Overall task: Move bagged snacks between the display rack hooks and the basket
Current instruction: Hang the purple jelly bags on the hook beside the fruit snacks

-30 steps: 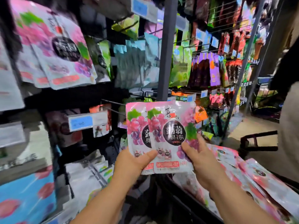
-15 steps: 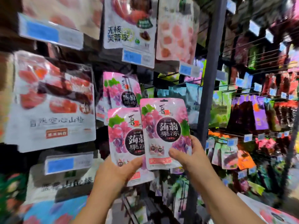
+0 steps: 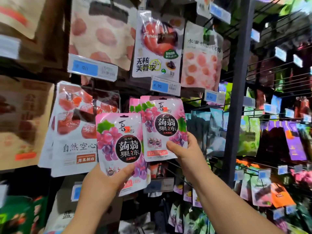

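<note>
At the far left of the display rack hangs a white bag of red fruit [image 3: 72,132], under a blue price tag [image 3: 92,70].

Just right of it, the left hand [image 3: 104,184] holds a near pink grape bag [image 3: 121,149] upright by its lower edge. The thumb lies across the front and the other fingers are hidden behind the pack. This bag is off the rack, in front of the lower hooks, and its right edge overlaps the pack beside it.

That pack, a far pink grape bag [image 3: 163,127] of the same kind, is gripped at its bottom right corner by the right hand [image 3: 185,149]. The thumb presses the front and the fingers curl round the right edge. It is held higher and further in, its top just beneath a small blue price label [image 3: 160,86]. I cannot tell whether its hanging slot is on a hook. A matching pink bag [image 3: 135,105] peeks out behind its upper left.

Above them hang a plum bag [image 3: 157,48] and a peach bag [image 3: 200,61].

Further right stands a dark upright post [image 3: 236,98]. Beyond it are more hooks with purple bags [image 3: 293,142] and an orange bag [image 3: 282,195], all somewhat blurred.
</note>
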`<action>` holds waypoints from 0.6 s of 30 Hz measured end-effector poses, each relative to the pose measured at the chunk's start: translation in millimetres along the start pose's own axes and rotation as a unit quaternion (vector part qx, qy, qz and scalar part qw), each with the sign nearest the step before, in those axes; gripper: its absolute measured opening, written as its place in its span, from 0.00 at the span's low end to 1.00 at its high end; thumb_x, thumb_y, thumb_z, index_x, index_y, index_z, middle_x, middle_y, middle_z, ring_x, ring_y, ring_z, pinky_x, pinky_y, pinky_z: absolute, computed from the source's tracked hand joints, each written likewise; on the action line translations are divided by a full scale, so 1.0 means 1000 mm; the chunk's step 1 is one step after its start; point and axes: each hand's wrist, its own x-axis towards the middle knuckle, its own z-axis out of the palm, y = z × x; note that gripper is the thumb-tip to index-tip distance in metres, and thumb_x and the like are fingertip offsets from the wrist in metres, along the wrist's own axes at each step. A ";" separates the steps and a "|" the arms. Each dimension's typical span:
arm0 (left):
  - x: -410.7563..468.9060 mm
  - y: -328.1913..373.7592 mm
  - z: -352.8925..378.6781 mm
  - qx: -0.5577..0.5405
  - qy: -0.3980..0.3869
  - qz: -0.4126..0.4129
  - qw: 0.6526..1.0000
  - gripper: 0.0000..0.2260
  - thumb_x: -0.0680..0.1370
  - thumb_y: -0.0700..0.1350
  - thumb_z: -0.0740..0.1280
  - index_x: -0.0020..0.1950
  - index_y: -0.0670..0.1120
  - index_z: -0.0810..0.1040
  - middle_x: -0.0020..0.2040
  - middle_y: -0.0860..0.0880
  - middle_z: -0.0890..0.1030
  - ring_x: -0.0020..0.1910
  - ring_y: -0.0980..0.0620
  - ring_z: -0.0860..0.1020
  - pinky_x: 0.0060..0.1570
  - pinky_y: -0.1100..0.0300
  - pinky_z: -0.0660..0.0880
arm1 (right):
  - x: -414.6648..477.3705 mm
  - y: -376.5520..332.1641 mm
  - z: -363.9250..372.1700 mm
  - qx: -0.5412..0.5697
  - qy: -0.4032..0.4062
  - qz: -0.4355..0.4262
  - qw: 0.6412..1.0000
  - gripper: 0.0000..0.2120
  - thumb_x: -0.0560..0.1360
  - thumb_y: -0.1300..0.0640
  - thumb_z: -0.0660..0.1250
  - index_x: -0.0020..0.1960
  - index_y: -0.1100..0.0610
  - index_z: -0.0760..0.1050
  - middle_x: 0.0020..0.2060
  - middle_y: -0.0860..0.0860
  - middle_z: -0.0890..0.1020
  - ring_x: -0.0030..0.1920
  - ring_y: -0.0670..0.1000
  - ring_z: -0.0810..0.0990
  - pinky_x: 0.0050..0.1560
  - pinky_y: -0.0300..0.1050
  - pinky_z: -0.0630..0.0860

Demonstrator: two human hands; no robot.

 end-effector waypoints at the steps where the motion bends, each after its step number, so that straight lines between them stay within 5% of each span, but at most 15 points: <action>1: 0.000 -0.002 -0.003 0.001 0.004 -0.001 1.000 0.13 0.66 0.58 0.77 0.46 0.57 0.78 0.39 0.55 0.83 0.40 0.56 0.78 0.37 0.60 0.71 | 0.004 0.001 0.004 0.000 -0.001 0.001 1.000 0.25 0.72 0.66 0.73 0.64 0.52 0.69 0.57 0.55 0.83 0.55 0.53 0.84 0.49 0.43 0.79; 6: 0.002 -0.002 -0.012 0.007 0.026 -0.004 1.000 0.16 0.63 0.64 0.78 0.40 0.61 0.74 0.36 0.58 0.82 0.41 0.56 0.78 0.39 0.56 0.70 | 0.016 0.005 0.013 0.011 0.002 0.014 1.000 0.24 0.72 0.65 0.74 0.63 0.56 0.70 0.57 0.58 0.83 0.55 0.58 0.83 0.57 0.55 0.80; 12: 0.007 -0.003 -0.017 -0.003 0.029 -0.008 1.000 0.13 0.68 0.56 0.76 0.42 0.60 0.72 0.40 0.60 0.79 0.40 0.59 0.75 0.37 0.57 0.67 | 0.029 0.013 0.024 -0.009 -0.016 0.028 0.999 0.32 0.64 0.53 0.78 0.64 0.57 0.71 0.56 0.59 0.83 0.56 0.60 0.83 0.62 0.65 0.76; 16: 0.014 -0.009 -0.019 0.002 0.022 -0.016 1.000 0.13 0.66 0.60 0.75 0.44 0.57 0.79 0.39 0.54 0.83 0.40 0.53 0.79 0.36 0.59 0.70 | 0.039 0.019 0.029 -0.032 0.013 0.046 0.998 0.16 0.74 0.54 0.73 0.59 0.51 0.73 0.54 0.56 0.84 0.55 0.57 0.83 0.62 0.59 0.76; 18: 0.016 -0.010 -0.021 -0.001 0.022 -0.012 1.000 0.13 0.66 0.59 0.76 0.46 0.55 0.81 0.40 0.53 0.84 0.41 0.52 0.80 0.37 0.59 0.70 | 0.044 0.022 0.030 -0.084 0.026 0.046 0.995 0.14 0.74 0.45 0.69 0.57 0.49 0.75 0.53 0.52 0.84 0.55 0.55 0.83 0.63 0.59 0.75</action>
